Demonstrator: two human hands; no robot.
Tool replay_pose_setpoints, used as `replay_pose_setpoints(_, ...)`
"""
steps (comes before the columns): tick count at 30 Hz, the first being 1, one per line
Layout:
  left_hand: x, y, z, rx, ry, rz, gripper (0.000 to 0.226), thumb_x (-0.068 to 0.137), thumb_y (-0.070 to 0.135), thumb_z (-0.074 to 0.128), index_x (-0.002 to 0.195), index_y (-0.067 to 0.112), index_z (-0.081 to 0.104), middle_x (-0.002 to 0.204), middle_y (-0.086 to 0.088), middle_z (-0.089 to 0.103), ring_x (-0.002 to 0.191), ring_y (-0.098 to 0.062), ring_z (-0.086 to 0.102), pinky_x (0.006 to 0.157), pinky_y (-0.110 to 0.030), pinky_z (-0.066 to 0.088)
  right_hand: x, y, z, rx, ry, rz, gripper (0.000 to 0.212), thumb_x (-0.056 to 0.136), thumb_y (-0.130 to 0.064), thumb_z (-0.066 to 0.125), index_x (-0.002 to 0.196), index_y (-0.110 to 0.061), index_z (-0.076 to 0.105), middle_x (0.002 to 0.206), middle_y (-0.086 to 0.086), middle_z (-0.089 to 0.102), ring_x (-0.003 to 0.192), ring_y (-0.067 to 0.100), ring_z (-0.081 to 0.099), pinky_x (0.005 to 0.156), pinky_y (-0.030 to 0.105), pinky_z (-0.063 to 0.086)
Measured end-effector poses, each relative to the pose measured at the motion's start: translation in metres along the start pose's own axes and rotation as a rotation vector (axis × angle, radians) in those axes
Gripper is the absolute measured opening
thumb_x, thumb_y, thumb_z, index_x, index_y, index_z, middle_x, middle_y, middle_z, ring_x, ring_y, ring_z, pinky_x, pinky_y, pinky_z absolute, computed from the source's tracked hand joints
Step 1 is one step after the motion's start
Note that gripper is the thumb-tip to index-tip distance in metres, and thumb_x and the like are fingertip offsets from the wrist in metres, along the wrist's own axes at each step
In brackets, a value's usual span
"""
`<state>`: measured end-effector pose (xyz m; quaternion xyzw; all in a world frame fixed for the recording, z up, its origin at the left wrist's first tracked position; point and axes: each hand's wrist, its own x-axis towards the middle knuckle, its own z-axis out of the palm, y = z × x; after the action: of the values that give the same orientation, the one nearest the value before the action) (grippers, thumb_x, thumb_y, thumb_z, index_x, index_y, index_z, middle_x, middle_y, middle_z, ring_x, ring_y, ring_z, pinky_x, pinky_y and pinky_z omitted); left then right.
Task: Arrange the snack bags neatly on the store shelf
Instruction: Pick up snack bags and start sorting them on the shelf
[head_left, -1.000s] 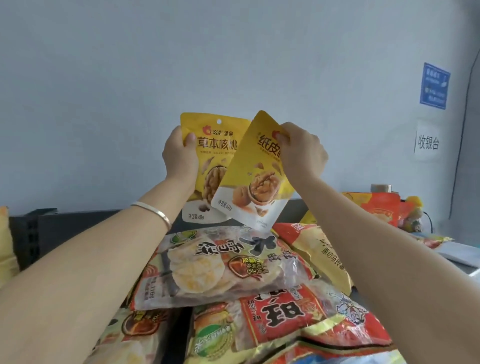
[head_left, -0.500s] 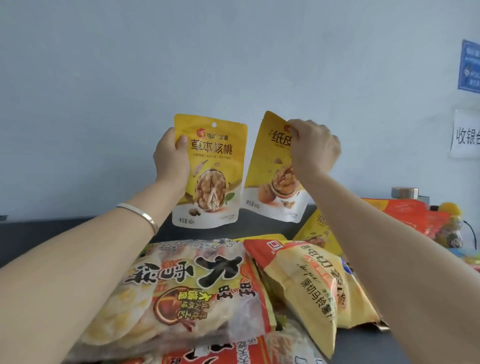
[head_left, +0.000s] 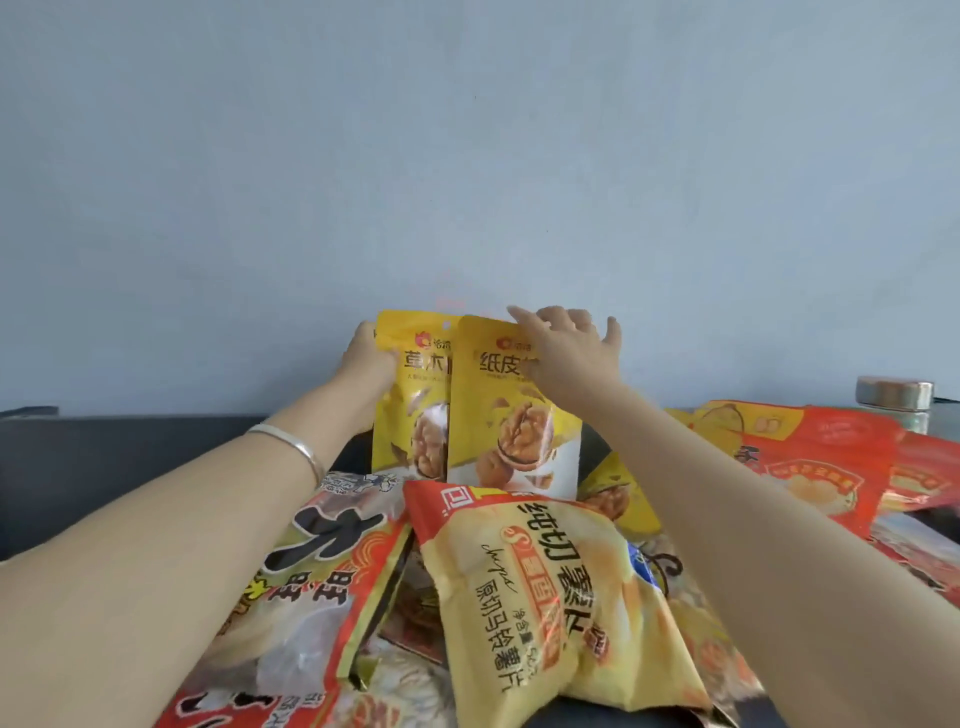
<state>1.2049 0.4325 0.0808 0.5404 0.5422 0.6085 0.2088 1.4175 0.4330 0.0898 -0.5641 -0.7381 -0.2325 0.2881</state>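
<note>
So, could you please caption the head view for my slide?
Left hand grips the left walnut pouch, right hand touches the right walnut pouch, upright behind snack bags.

The left walnut pouch (head_left: 405, 410) and the right walnut pouch (head_left: 511, 415), both yellow, are standing upright side by side, the right one overlapping the left one's edge. Just in front, a yellow chip bag (head_left: 524, 597) and a rice-cracker bag (head_left: 311, 566) are lying in a loose heap

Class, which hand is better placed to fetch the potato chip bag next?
The right hand, probably: its spread fingers merely touch the front walnut pouch, while the left hand grips the rear pouch.
</note>
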Motion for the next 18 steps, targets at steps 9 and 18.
replay_pose_setpoints(9,-0.015,-0.011,-0.016,0.318,-0.131,0.021,0.073,0.09,0.012,0.06,0.147,0.026,0.016,0.139,-0.018,0.041,0.121,-0.032,0.045,0.093,-0.041,0.041,-0.017,-0.003,0.026,0.362,-0.349,0.066,0.109,0.084,-0.023,0.073,0.152,-0.027,-0.012,0.133,0.02,0.051,0.109,0.035,0.058,0.087,0.041,0.05)
replay_pose_setpoints(18,-0.049,0.004,-0.064,0.555,-0.229,0.161,0.037,0.093,0.021,0.057,0.129,0.017,0.052,0.124,-0.01,0.056,0.11,-0.021,0.052,0.093,-0.028,0.038,-0.023,-0.049,-0.01,0.303,-0.041,-0.105,0.041,0.095,-0.03,0.054,0.134,-0.019,0.051,0.13,0.006,0.049,0.112,0.028,0.053,0.085,0.039,0.049)
